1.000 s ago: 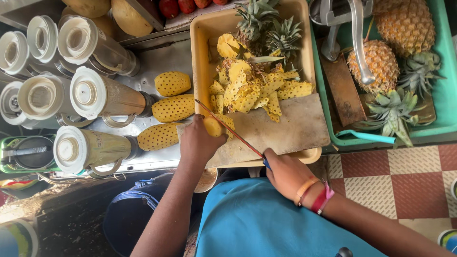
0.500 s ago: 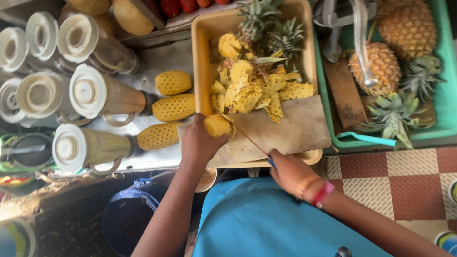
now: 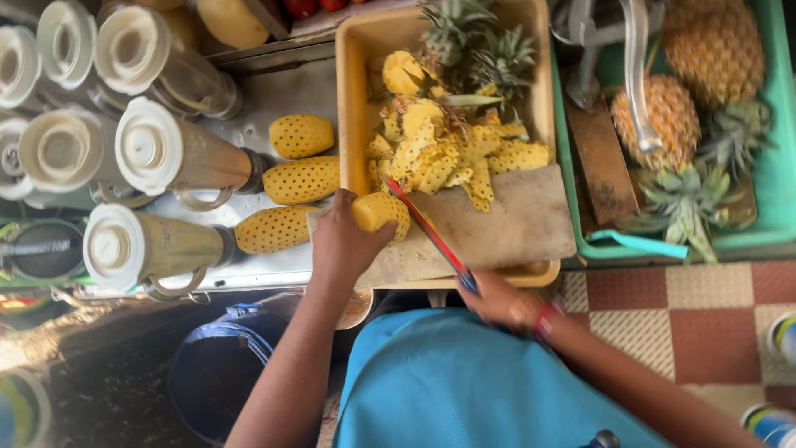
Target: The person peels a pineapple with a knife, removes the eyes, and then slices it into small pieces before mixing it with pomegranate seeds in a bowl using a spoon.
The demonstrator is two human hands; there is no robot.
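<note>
A person in a blue top is working a peeled pineapple (image 3: 381,213) at a fruit stall, seen from above. The left hand (image 3: 344,241) is wrapping its fingers around the yellow fruit, pressing it onto the near left corner of a wooden cutting board (image 3: 506,224). The right hand (image 3: 497,299) is closing around the handle of a long red-bladed knife (image 3: 427,232), whose tip is reaching the fruit's right side; the hand itself is blurred. The board is lying across the near end of a yellow tub (image 3: 352,50), which is holding a heap of pineapple peelings (image 3: 452,153) and cut-off green crowns (image 3: 473,46). Just left of the tub, three more peeled pineapples (image 3: 300,178) are lying in a row on the metal surface (image 3: 282,83), beside a cluster of blender jugs (image 3: 166,153) with pale lids lying on their sides. To the right, a green crate (image 3: 775,158) is holding whole unpeeled pineapples (image 3: 713,50) and a metal press handle (image 3: 638,75). Below the surface, a dark blue bucket (image 3: 215,365) is standing on the ground, and red and cream floor tiles (image 3: 688,307) are showing at right
</note>
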